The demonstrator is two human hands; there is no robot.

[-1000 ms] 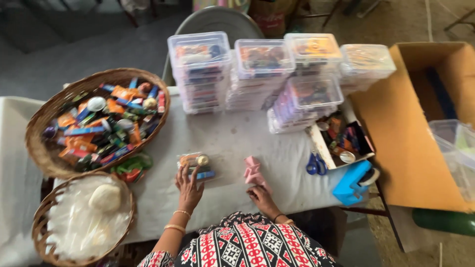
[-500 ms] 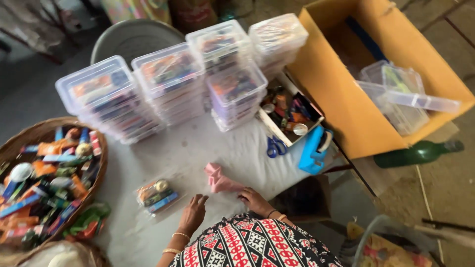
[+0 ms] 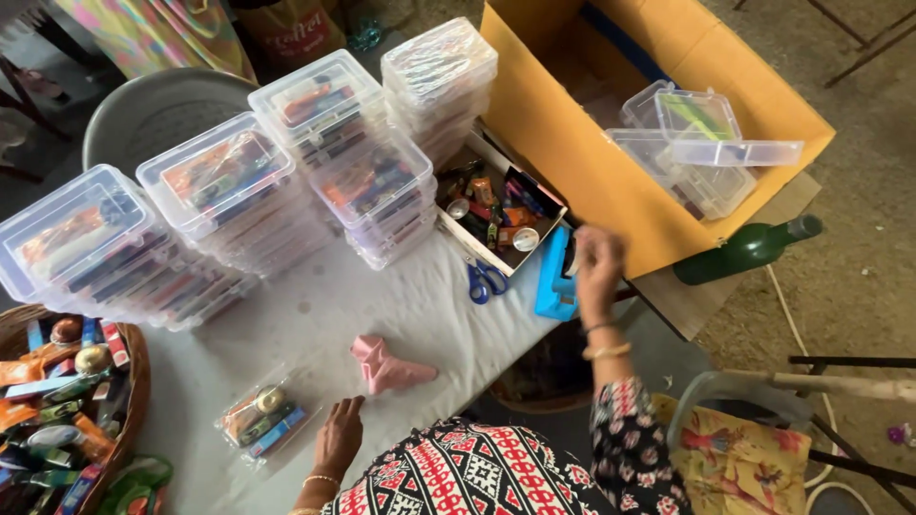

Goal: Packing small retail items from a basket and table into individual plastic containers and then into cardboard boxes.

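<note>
Right hand (image 3: pixel 599 269): fingers curled, grip unclear, now raised beside blue tape dispenser (image 3: pixel 555 275), away from pink cloth (image 3: pixel 386 365) left on tabletop (image 3: pixel 420 305). Left hand (image 3: pixel 338 437): fingers together, flat, still near clear packet (image 3: pixel 260 418).

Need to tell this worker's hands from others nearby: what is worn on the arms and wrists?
Both hands are bare. The left hand has thin gold bangles at the wrist; the right hand wears two gold bangles too. The right sleeve is dark with small pink flowers.
</note>
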